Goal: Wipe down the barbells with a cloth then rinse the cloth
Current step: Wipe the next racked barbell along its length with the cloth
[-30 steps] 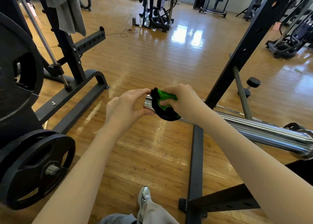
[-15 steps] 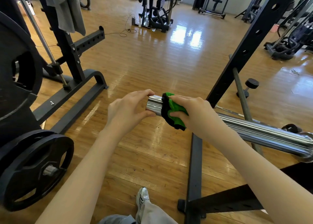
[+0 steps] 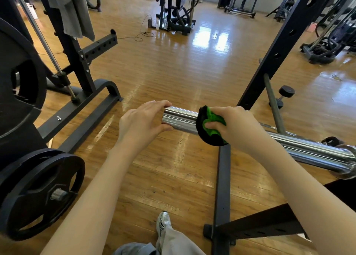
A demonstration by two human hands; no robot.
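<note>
A chrome barbell sleeve (image 3: pixel 179 119) runs from the middle of the view out to the right edge, resting on a black rack. My left hand (image 3: pixel 141 122) holds its free end, thumb under and fingers over the tip. My right hand (image 3: pixel 234 124) grips a green and black cloth (image 3: pixel 211 126) wrapped round the sleeve a short way in from the end. A stretch of bare chrome shows between my two hands.
Black weight plates (image 3: pixel 41 193) hang on a rack at the left. The black rack upright (image 3: pixel 277 52) and its floor beam (image 3: pixel 223 179) stand to the right. A dumbbell (image 3: pixel 283 96) lies on the wooden floor behind. My shoe (image 3: pixel 163 223) is below.
My right hand has slid the cloth to the right along the sleeve, away from its end, baring more chrome. My left hand stays on the tip.
</note>
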